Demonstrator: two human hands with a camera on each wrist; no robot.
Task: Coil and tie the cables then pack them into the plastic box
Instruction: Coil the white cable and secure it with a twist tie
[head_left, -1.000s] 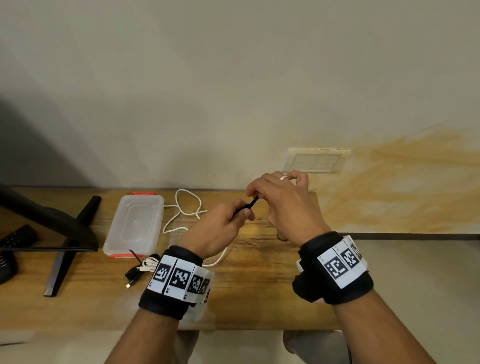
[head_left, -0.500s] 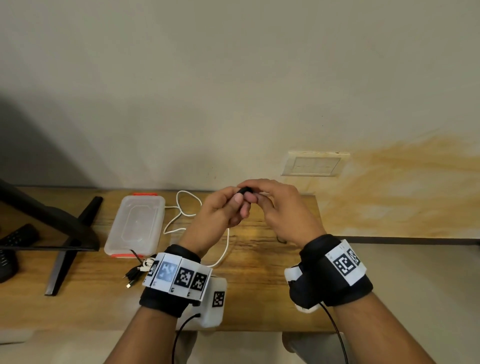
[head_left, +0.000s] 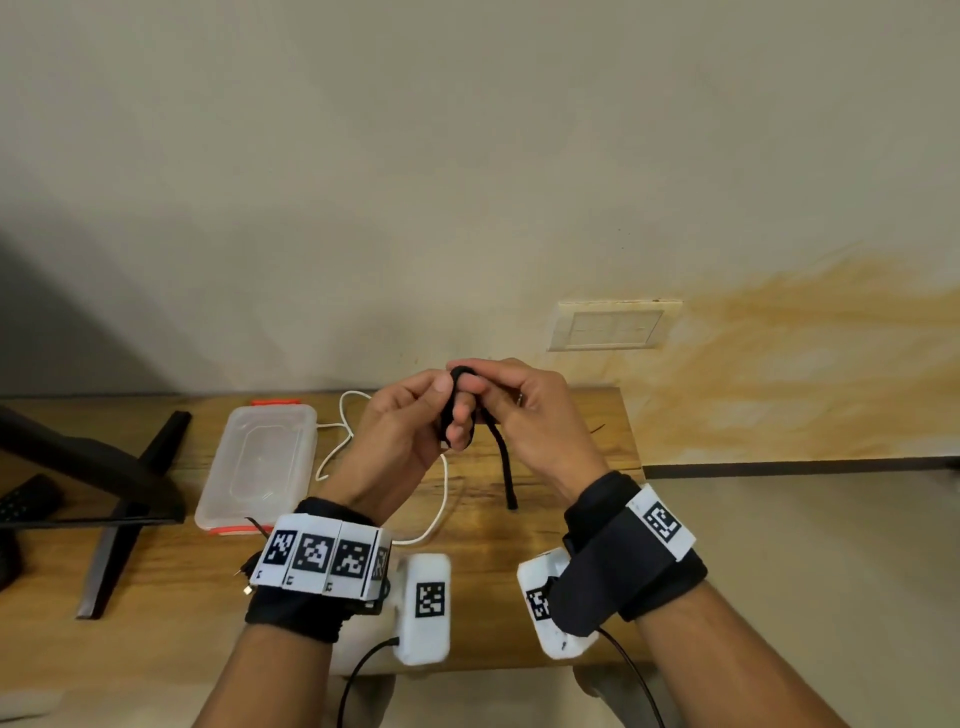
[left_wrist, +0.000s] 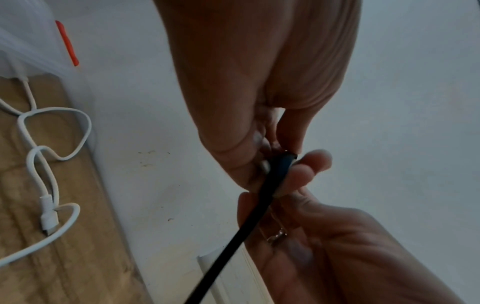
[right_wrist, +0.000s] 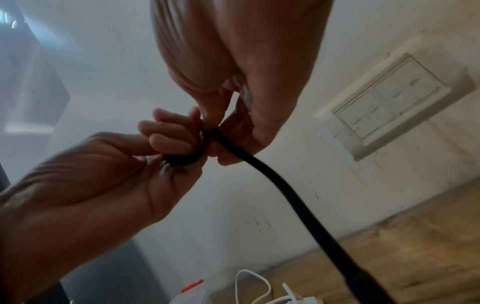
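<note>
Both hands are raised above the wooden table (head_left: 545, 519) and work a black cable (head_left: 501, 457). The cable is looped round the fingers of my left hand (head_left: 447, 410), as the right wrist view shows at the black loop (right_wrist: 187, 157). My right hand (head_left: 483, 387) pinches the cable just beside that loop, and the free tail (right_wrist: 298, 205) hangs down toward the table. A clear plastic box (head_left: 260, 457) with orange latches lies shut at the left. A loose white cable (head_left: 441, 499) snakes between the box and my hands.
Plug tips of another cable bundle (head_left: 245, 577) stick out from behind my left wristband. A black monitor stand (head_left: 130, 493) and a dark remote (head_left: 26, 504) sit at the far left. A switch plate (head_left: 613, 325) is on the wall. The table ends at the right (head_left: 636, 447).
Both hands have risen slightly. The black cable, first pinched between the hands, now wraps round my left fingers, and its tail hangs free below the right hand.
</note>
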